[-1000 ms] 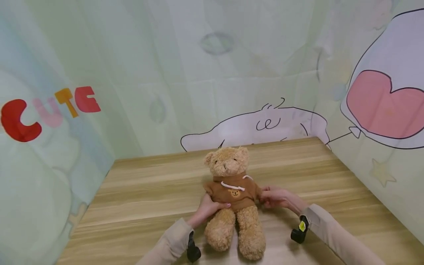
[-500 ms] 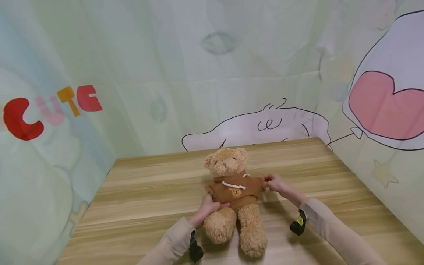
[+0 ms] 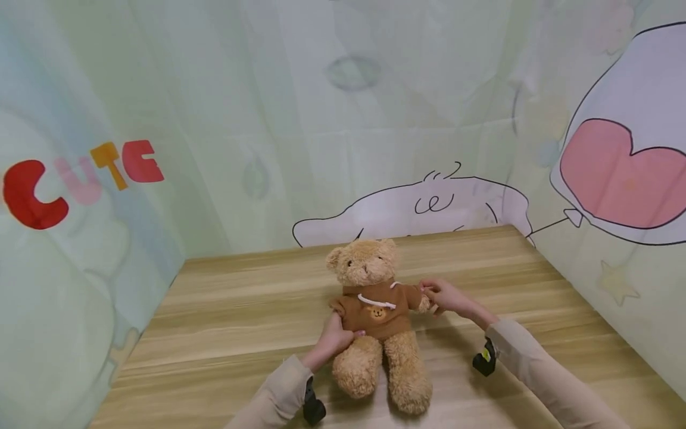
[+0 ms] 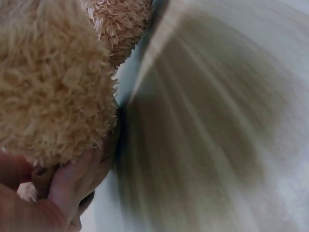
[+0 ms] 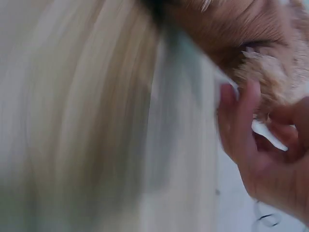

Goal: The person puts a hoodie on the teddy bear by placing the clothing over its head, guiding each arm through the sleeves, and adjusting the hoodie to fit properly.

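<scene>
Free passage: pale wood-grain tabletop (image 3: 230,310) to either side. Obstacles: brown-clad tan plush teddy bear (image 3: 375,322), held between bare left hand (image 3: 336,337) and bare right hand (image 3: 449,297); pale-green printed fabric (image 3: 241,107) rising behind.

The bear (image 3: 367,262) is tan; its brown shirt (image 3: 393,322) carries a white cord (image 3: 376,303) and a lighter bear-face patch (image 3: 377,313). Yellow-brown wood grain streaks the bench (image 3: 241,304). The person's sleeves (image 3: 541,369) are beige. Beyond, pale green cloth (image 3: 268,89) bears red, pink and orange letters (image 3: 86,195) left, and a whitish, black-outlined balloon (image 3: 648,77) with a pink heart (image 3: 616,173) right.
</scene>
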The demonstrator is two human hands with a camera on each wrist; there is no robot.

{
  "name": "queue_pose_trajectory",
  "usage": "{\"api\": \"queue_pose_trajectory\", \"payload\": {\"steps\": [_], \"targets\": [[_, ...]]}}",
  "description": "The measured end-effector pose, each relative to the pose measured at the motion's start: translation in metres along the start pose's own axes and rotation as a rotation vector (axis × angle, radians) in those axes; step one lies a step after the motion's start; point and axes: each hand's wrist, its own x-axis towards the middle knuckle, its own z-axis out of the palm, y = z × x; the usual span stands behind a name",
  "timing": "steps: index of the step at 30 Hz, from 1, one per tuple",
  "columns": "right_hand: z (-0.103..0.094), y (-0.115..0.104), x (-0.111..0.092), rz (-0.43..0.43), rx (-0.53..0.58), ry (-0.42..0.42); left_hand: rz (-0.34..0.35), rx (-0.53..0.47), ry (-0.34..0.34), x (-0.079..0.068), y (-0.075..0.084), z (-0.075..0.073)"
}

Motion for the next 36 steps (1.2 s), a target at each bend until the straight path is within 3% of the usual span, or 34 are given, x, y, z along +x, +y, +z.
{"api": "queue_pose_trajectory", "payload": {"steps": [2, 3, 5, 6, 8, 9, 11, 14, 17, 18, 20, 22, 26, 29, 31, 34, 36], "targets": [[0.004, 0.004, -0.002, 0.130, 0.327, -0.061, -0.058, -0.017, -0.030, -0.001, 0.003, -0.001], [0.005, 0.005, -0.003, 0.155, 0.462, -0.081, -0.054, 0.006, -0.017, 0.002, -0.005, 0.003], [0.006, 0.006, -0.004, 0.141, 0.591, -0.104, -0.040, 0.069, 0.004, 0.008, -0.019, 0.010], [0.007, 0.005, -0.004, 0.119, 0.598, -0.106, -0.074, 0.101, -0.011, 0.008, -0.016, 0.009], [0.004, 0.004, -0.003, 0.046, 0.501, -0.084, -0.089, 0.120, -0.046, 0.005, -0.006, 0.003], [0.002, 0.003, -0.003, -0.019, 0.390, -0.070, -0.105, 0.110, -0.061, 0.001, 0.006, -0.002], [-0.006, 0.002, 0.000, -0.144, 0.127, -0.014, -0.169, 0.034, -0.153, -0.011, 0.043, -0.021], [-0.023, 0.009, 0.010, -0.397, -0.188, 0.055, -0.256, -0.093, -0.249, -0.028, 0.095, -0.048], [-0.030, 0.012, 0.016, -0.514, -0.368, 0.120, -0.271, -0.157, -0.291, -0.038, 0.116, -0.063], [-0.029, 0.013, 0.016, -0.522, -0.418, 0.150, -0.259, -0.161, -0.292, -0.042, 0.118, -0.065], [-0.022, 0.007, 0.012, -0.447, -0.507, 0.208, -0.237, -0.173, -0.273, -0.046, 0.119, -0.068], [-0.011, 0.006, 0.009, -0.365, -0.559, 0.236, -0.166, -0.195, -0.226, -0.049, 0.118, -0.068], [0.009, -0.004, -0.001, -0.212, -0.566, 0.145, 0.024, -0.066, -0.048, -0.046, 0.119, -0.064], [0.019, -0.014, -0.006, -0.188, -0.606, 0.080, 0.098, 0.132, 0.090, -0.039, 0.123, -0.062], [0.025, -0.019, -0.008, -0.219, -0.644, 0.090, 0.113, 0.241, 0.144, -0.035, 0.124, -0.062], [0.031, -0.023, -0.009, -0.253, -0.635, 0.123, 0.131, 0.318, 0.177, -0.033, 0.125, -0.063], [0.035, -0.025, -0.009, -0.243, -0.564, 0.126, 0.171, 0.335, 0.164, -0.032, 0.124, -0.065]]}}
